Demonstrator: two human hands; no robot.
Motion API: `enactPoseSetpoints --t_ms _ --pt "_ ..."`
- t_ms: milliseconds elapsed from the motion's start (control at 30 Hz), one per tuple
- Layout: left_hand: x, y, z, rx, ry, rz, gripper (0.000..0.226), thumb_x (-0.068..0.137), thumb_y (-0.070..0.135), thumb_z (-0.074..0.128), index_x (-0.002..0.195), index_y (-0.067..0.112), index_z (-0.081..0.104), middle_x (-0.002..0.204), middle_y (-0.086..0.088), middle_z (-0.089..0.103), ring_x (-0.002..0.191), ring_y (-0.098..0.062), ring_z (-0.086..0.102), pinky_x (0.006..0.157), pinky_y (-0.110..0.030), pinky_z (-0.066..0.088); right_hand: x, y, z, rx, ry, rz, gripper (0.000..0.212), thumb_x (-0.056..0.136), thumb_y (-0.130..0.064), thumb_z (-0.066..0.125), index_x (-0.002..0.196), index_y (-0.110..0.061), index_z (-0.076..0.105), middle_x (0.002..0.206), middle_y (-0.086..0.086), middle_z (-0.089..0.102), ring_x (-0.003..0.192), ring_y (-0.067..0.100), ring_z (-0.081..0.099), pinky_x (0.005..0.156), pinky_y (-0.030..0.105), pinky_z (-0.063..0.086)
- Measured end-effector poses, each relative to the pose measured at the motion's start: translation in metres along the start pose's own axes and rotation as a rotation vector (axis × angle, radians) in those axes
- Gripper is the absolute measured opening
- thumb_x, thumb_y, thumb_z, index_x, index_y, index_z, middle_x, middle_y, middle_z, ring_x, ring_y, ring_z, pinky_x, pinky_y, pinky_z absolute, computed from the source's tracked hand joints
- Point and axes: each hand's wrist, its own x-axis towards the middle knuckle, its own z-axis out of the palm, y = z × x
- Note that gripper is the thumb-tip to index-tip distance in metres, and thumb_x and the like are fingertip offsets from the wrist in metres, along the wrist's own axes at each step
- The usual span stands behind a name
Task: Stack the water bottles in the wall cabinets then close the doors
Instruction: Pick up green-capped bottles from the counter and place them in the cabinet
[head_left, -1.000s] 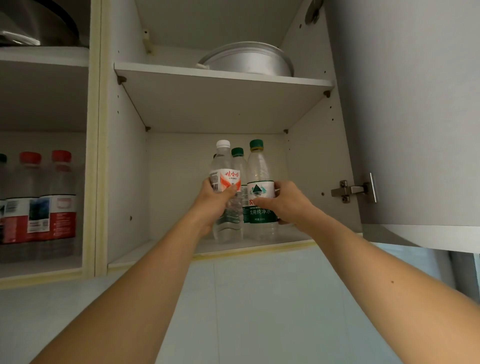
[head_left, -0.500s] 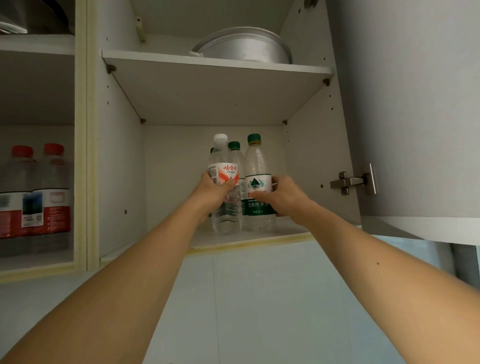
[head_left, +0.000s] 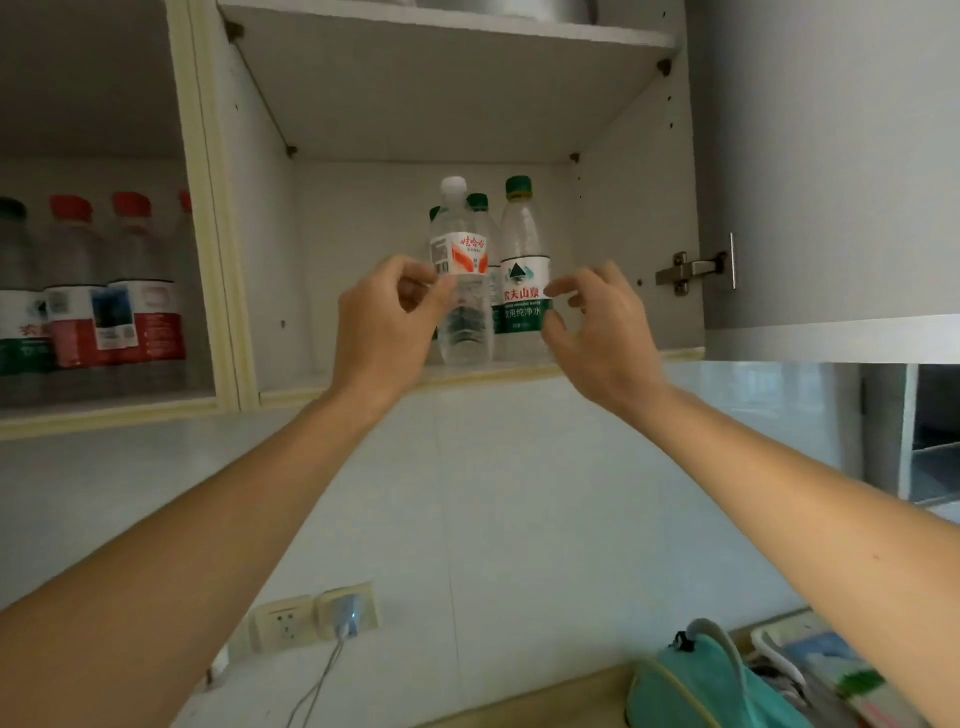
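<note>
A white-capped bottle (head_left: 464, 275) with a red and white label stands on the lower shelf (head_left: 519, 370) of the open wall cabinet. Beside it on the right stands a green-capped bottle (head_left: 522, 270), with two more green caps (head_left: 478, 201) behind. My left hand (head_left: 387, 322) hovers just left of the white-capped bottle, fingers loosely curled and holding nothing. My right hand (head_left: 597, 325) hovers just right of the green-capped bottle, fingers spread and empty. The cabinet door (head_left: 831, 156) stands open on the right.
The left compartment holds several red-capped bottles (head_left: 122, 280). A wall socket with a plugged charger (head_left: 345, 613) sits on the tiled wall below. A teal bag (head_left: 711, 680) and packets lie on the counter at bottom right. A hinge (head_left: 693, 270) juts from the door.
Both hands have let go of the two front bottles and drawn back toward me. The bottles stay upright on the shelf. The view has tilted downward.
</note>
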Motion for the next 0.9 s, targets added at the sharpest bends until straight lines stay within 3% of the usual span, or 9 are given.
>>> enactPoseSetpoints --t_ms 133,300,400,567,667,800,900 --pt "-0.044 0.007 -0.011 -0.137 -0.040 0.030 0.017 0.099 0.038 0.062 0.087 0.025 0.062 0.078 0.004 0.069 0.071 -0.014 0.067 0.061 -0.032 0.057 -0.053 -0.013 -0.012 0.025 -0.004 -0.068 0.015 0.089 -0.005 0.064 0.103 -0.005 0.068 0.104 0.002 0.055 0.095 0.022 0.059 0.087 0.032 0.050" --pt "-0.107 0.001 -0.006 -0.189 -0.147 -0.029 0.028 0.101 0.039 0.059 0.091 0.014 0.066 0.072 0.001 0.069 0.062 -0.006 0.065 0.057 -0.019 0.051 -0.127 -0.011 -0.014 0.116 -0.211 0.055 0.010 0.090 -0.010 0.064 0.098 -0.014 0.069 0.103 -0.004 0.058 0.090 0.011 0.062 0.079 0.021 0.054" --pt "-0.151 -0.013 0.006 -0.181 -0.248 -0.090 0.032 0.100 0.040 0.060 0.089 0.011 0.067 0.069 0.002 0.069 0.060 -0.008 0.066 0.057 -0.020 0.050 -0.176 -0.003 -0.008 0.151 -0.356 0.177 0.009 0.089 -0.012 0.065 0.095 -0.016 0.071 0.101 -0.002 0.062 0.088 0.010 0.064 0.077 0.023 0.056" --pt "-0.225 -0.044 0.029 -0.148 -0.376 -0.241 0.030 0.098 0.045 0.061 0.091 0.016 0.066 0.068 0.006 0.069 0.061 -0.009 0.067 0.060 -0.033 0.055 -0.256 0.025 0.007 0.143 -0.537 0.448 0.010 0.088 -0.018 0.064 0.094 -0.022 0.072 0.102 -0.006 0.066 0.092 0.008 0.064 0.081 0.026 0.055" --pt "-0.270 -0.067 0.039 -0.140 -0.410 -0.377 0.030 0.096 0.049 0.061 0.093 0.019 0.066 0.070 0.005 0.070 0.064 -0.012 0.068 0.064 -0.042 0.058 -0.303 0.045 0.013 0.098 -0.622 0.564 0.010 0.088 -0.019 0.066 0.096 -0.022 0.072 0.099 -0.006 0.068 0.087 0.004 0.064 0.077 0.018 0.051" --pt "-0.342 -0.095 0.057 -0.105 -0.502 -0.600 0.028 0.094 0.047 0.066 0.091 0.019 0.066 0.074 0.007 0.068 0.070 -0.018 0.068 0.070 -0.045 0.058 -0.369 0.073 0.015 0.036 -0.770 0.718 0.016 0.089 -0.022 0.068 0.103 -0.018 0.074 0.092 -0.011 0.070 0.080 -0.005 0.061 0.070 0.007 0.046" --pt "-0.396 -0.110 0.071 -0.021 -0.645 -0.717 0.030 0.094 0.048 0.065 0.094 0.018 0.068 0.080 0.008 0.068 0.075 -0.014 0.067 0.073 -0.043 0.059 -0.416 0.094 0.016 0.041 -0.865 0.885 0.022 0.090 -0.023 0.068 0.109 -0.013 0.074 0.098 -0.004 0.072 0.086 0.012 0.068 0.083 0.029 0.056"
